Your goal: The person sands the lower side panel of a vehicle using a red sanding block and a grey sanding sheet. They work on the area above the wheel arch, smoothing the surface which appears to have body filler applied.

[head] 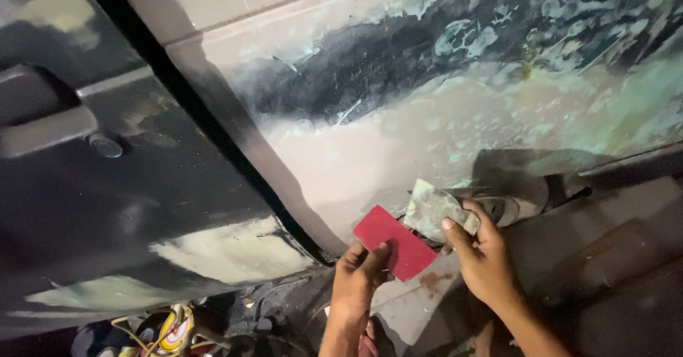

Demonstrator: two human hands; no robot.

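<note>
Sanded car body panel [441, 115], patched with pale filler, beside a dark door [107, 186] with a handle [46, 126]. Left hand [359, 275] grips a red spreader card [395, 243] near the panel's lower edge. Right hand [480, 254] pinches a filler-smeared scraper [434, 208], its blade touching the card's upper edge.

Car door [128, 186] cut off at left and top edges; handle [43, 119] only partly in frame. Tangle of wires and a round yellow thing [171, 328] at bottom edge too blurred to identify. Both forearms cut by bottom edge. Scraper [434, 211] partly hidden behind right hand [484, 257].
</note>
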